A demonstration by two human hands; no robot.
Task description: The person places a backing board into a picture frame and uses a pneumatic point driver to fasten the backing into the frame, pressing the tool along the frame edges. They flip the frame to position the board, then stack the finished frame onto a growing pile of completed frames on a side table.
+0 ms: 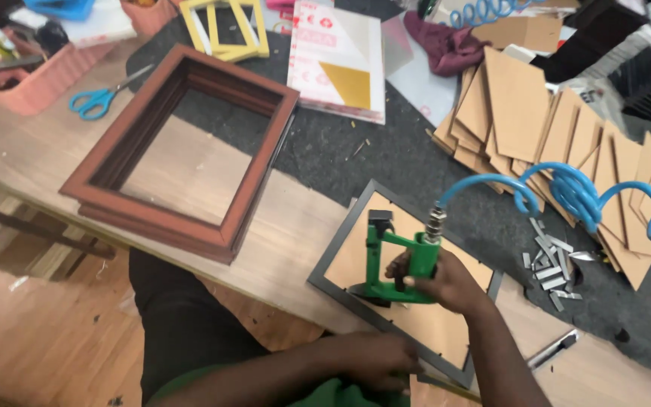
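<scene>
My right hand is wrapped tight around the green air tacker, nose set on the backing board near the bench's front edge, while my left hand clamps the grey frame's near rail, steadying it.

**Colours on a framing workbench**

A bright green pneumatic tool with a sky-blue coiled hose sits over a dark grey frame backed with tan board. To the far left lie a reddish-brown wooden frame, blue-handled scissors and yellow frames. A maroon cloth lies far off on a charcoal mat.
</scene>
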